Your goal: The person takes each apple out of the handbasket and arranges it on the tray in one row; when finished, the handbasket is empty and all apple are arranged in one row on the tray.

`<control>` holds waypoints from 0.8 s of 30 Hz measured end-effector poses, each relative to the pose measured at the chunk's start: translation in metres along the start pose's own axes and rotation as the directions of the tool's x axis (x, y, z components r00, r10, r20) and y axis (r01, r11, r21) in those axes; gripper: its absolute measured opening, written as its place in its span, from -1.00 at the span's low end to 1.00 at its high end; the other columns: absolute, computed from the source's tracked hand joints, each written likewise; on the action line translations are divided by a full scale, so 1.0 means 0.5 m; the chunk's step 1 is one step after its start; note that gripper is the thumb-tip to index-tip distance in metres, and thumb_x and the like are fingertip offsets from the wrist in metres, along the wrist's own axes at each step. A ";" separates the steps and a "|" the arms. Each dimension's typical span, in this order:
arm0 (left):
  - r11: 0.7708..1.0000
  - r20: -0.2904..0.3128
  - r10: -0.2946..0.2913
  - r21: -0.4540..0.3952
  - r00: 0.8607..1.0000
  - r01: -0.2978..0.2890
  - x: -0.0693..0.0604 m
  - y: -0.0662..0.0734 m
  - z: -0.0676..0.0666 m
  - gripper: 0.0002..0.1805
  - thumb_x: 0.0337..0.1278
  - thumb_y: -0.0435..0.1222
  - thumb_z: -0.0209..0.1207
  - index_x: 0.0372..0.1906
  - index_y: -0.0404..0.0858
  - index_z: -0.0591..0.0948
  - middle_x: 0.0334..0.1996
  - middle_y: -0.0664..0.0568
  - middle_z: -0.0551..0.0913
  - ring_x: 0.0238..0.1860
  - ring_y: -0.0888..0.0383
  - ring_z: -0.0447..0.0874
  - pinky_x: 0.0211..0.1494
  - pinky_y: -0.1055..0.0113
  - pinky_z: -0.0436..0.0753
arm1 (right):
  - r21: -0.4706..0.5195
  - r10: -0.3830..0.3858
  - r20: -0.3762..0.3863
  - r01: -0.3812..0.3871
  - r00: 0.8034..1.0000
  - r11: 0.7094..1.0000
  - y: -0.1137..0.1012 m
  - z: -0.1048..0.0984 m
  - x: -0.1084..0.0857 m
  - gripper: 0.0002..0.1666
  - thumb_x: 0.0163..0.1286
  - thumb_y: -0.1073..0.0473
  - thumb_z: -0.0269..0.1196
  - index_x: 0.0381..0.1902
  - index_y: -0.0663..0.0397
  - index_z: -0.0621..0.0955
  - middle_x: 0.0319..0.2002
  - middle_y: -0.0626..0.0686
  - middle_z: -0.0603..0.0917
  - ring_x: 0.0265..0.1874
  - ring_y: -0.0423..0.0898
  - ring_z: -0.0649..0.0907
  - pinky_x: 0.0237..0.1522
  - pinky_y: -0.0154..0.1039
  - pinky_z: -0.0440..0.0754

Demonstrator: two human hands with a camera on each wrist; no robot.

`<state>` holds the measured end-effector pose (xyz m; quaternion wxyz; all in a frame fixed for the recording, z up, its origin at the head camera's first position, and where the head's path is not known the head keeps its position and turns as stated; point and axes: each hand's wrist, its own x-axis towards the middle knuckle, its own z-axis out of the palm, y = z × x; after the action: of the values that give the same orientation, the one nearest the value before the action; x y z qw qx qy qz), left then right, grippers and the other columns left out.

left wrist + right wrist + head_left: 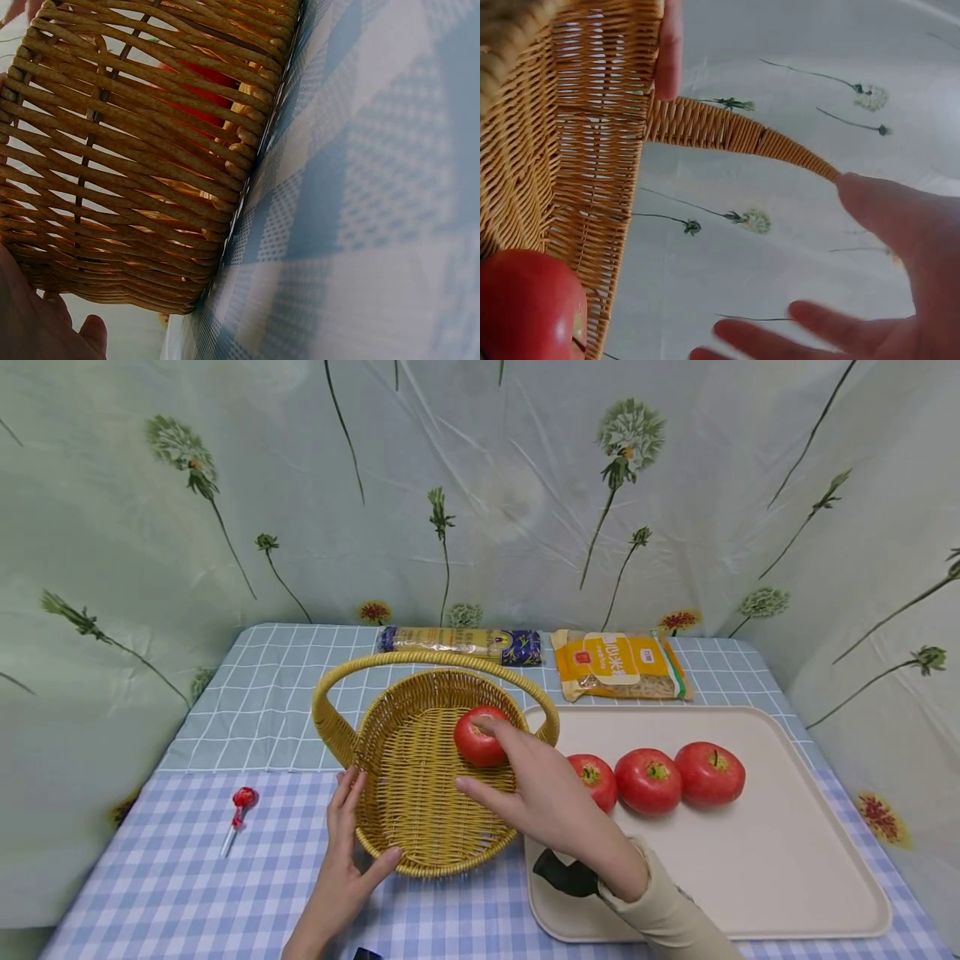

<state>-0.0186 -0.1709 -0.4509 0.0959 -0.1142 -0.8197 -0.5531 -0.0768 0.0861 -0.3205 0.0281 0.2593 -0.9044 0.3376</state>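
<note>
A round yellow wicker basket with an arched handle stands on the checked cloth. Inside it, toward the right, lies one red apple. My left hand rests against the basket's left and front rim, fingers and thumb spread apart. In the left wrist view its fingertips touch the woven wall. Above the basket's right side my right hand reaches in over the apple. The right wrist view shows that hand with fingers apart and nothing gripped, clear of the apple.
Right of the basket lies a beige tray with three more red apples in a row. Behind are a long blue-and-yellow packet and an orange food bag. A red lollipop lies at left.
</note>
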 end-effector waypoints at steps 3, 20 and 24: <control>1.000 0.002 -0.001 -0.002 1.000 0.001 0.000 0.001 0.000 0.07 -0.05 -0.44 0.31 0.51 -0.13 -0.08 0.48 0.10 -0.30 0.44 -0.01 -0.58 0.16 -0.48 -0.17 | 0.020 0.093 0.032 -0.094 0.995 0.995 0.000 0.008 0.023 -0.14 0.22 -0.36 0.19 0.36 -0.10 0.29 0.05 0.09 0.59 -0.06 -0.01 0.62 -0.16 -0.11 0.62; 1.000 0.004 0.019 -0.016 1.000 -0.019 0.001 0.000 0.000 0.06 -0.05 -0.46 0.30 0.51 -0.16 -0.08 0.48 0.07 -0.30 0.43 -0.12 -0.58 0.17 -0.47 -0.21 | -0.039 0.282 0.031 -0.280 0.959 0.959 0.029 0.066 0.108 -0.04 0.20 -0.21 0.30 0.36 0.21 0.24 0.23 0.29 0.36 0.14 0.17 0.43 -0.02 0.03 0.52; 1.000 0.005 0.018 -0.018 1.000 -0.018 0.001 0.001 0.002 0.06 -0.05 -0.46 0.30 0.51 -0.16 -0.08 0.48 0.07 -0.30 0.43 -0.12 -0.59 0.17 -0.46 -0.22 | -0.061 0.310 0.044 -0.307 0.950 0.950 0.039 0.074 0.116 -0.06 0.20 -0.16 0.33 0.34 0.26 0.25 0.19 0.34 0.37 0.13 0.21 0.42 -0.02 0.03 0.51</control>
<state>-0.0191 -0.1700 -0.4508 0.0979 -0.1239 -0.8139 -0.5591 -0.1317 0.0493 -0.3474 -0.0423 0.1227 -0.9429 0.3067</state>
